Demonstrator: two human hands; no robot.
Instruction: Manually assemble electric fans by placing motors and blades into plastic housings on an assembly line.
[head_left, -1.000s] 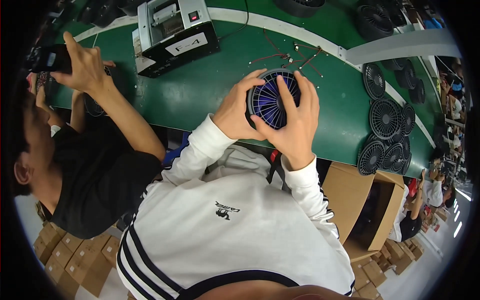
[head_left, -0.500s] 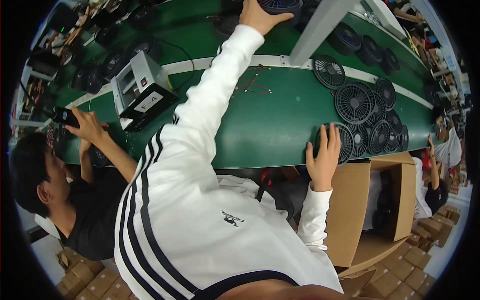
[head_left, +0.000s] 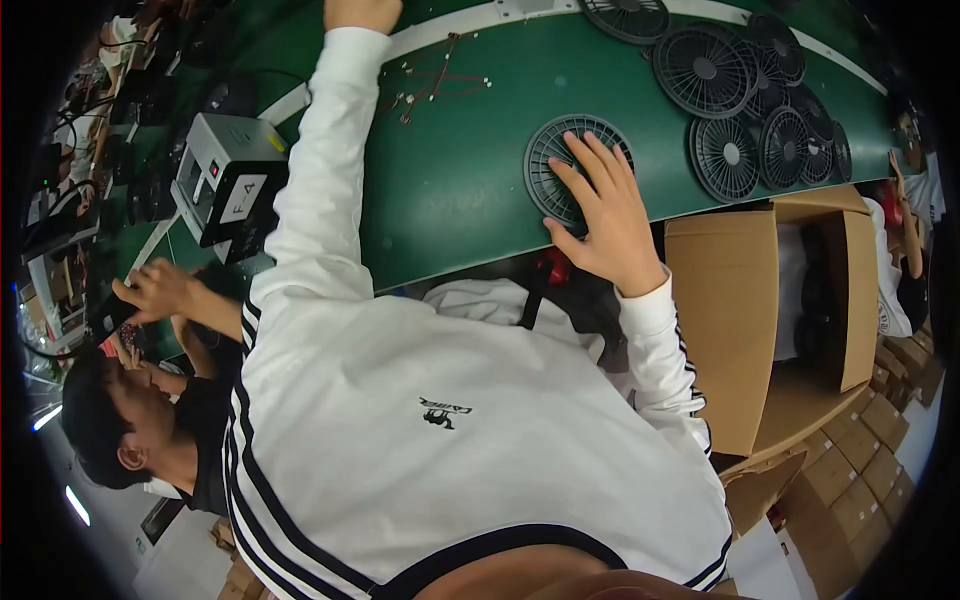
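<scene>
A round dark fan grille (head_left: 545,165) lies flat on the green work surface, close to its front edge. My right hand (head_left: 605,205) rests over the grille's right side, fingers stretched out and apart. At the top edge of the picture is my left hand (head_left: 362,12), on an outstretched arm; its fingers are cut off from view, so what it touches cannot be made out. Thin red wires (head_left: 440,80) with small connectors lie just right of that hand. To the right, more grilles (head_left: 705,68) sit in an overlapping group.
A grey and black boxy device (head_left: 225,180) stands on the left of the bench. An open cardboard box (head_left: 720,330) is below the bench edge at right. A co-worker's hand (head_left: 160,290) holds a dark object at far left. Stacked cartons (head_left: 850,460) fill the lower right.
One grille has slid left, away from the group, under my right hand. The view has shifted, and my left hand, earlier seen beside a dark fan part, is now mostly out of the picture.
</scene>
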